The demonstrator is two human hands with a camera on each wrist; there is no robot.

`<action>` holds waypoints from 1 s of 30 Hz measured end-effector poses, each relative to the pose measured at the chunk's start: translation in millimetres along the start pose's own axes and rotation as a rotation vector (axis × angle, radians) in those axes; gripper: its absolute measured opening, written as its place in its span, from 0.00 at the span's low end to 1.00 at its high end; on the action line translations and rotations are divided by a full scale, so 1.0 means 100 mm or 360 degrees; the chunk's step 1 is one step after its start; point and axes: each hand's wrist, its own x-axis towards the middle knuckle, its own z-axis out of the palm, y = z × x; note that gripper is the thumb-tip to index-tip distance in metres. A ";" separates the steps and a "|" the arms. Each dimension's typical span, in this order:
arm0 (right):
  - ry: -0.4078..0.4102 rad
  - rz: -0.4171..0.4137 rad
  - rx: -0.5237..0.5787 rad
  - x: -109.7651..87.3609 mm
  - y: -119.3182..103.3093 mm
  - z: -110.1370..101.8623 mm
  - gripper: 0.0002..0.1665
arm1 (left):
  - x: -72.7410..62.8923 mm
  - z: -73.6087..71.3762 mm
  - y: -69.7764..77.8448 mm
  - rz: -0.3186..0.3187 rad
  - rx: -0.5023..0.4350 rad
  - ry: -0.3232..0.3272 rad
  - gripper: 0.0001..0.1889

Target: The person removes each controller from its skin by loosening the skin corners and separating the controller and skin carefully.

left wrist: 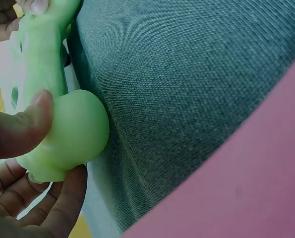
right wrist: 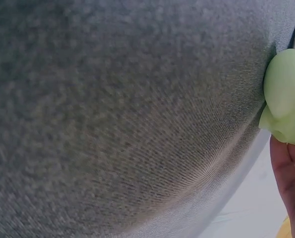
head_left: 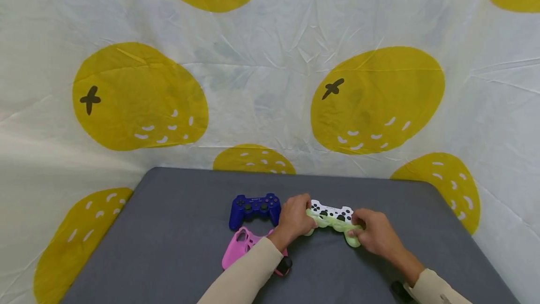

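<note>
A white game controller [head_left: 332, 210] with black buttons and sticks sits partly inside a light green silicone sleeve [head_left: 333, 222], which covers its near side and grips. My left hand [head_left: 295, 215] pinches the sleeve's left end; in the left wrist view the thumb presses on the rounded green grip [left wrist: 80, 131] with fingers beneath. At the right end my right hand [head_left: 375, 231] holds the sleeve between thumb and curled fingers. The right wrist view shows only a green grip end [right wrist: 286, 94] and part of the fingers [right wrist: 286, 178].
A blue game controller [head_left: 255, 208] lies just left of my left hand. Nearer, a pink silicone sleeve [head_left: 240, 250] lies partly under my left forearm. The grey cloth-covered table [head_left: 177, 229] ends at a white curtain [head_left: 261, 102] printed with yellow fruit.
</note>
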 end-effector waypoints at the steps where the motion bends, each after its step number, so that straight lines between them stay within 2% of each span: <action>1: -0.0005 0.0002 -0.0007 0.00 0.00 0.00 0.22 | 0.00 0.00 0.00 0.0005 0.0012 -0.0006 0.24; 9: -0.0022 -0.0007 -0.0028 -0.01 -0.02 0.00 0.22 | -0.05 0.00 0.00 0.0060 0.0073 0.0043 0.22; 11: -0.0041 -0.0012 -0.0024 -0.04 -0.02 0.00 0.23 | -0.08 0.00 0.00 0.0063 0.0062 -0.0002 0.22; 14: -0.0138 -0.0011 -0.0031 -0.08 -0.01 -0.01 0.30 | -0.13 -0.02 0.01 0.0079 0.0055 -0.0089 0.23; 17: -0.0244 -0.0005 -0.0076 -0.10 -0.03 -0.01 0.38 | -0.15 -0.05 0.00 0.0107 0.0086 -0.0201 0.30; 19: -0.0266 -0.0002 -0.0111 -0.10 -0.05 -0.02 0.39 | -0.15 -0.08 0.00 0.0148 0.0119 -0.0251 0.36; 21: -0.0243 -0.0002 -0.0131 -0.09 -0.07 -0.02 0.38 | -0.15 -0.11 -0.01 0.0200 0.0147 -0.0268 0.39; 25: -0.0119 -0.0050 -0.0069 -0.07 -0.02 -0.02 0.37 | -0.13 -0.12 -0.03 0.0271 0.0169 -0.0247 0.37; 27: -0.0041 -0.0065 0.0012 -0.06 0.03 -0.03 0.38 | -0.11 -0.13 -0.04 0.0260 0.0125 -0.0295 0.35; 30: 0.0004 -0.0045 0.0174 -0.03 0.10 -0.06 0.38 | -0.06 -0.17 -0.06 0.0215 0.0000 -0.0384 0.34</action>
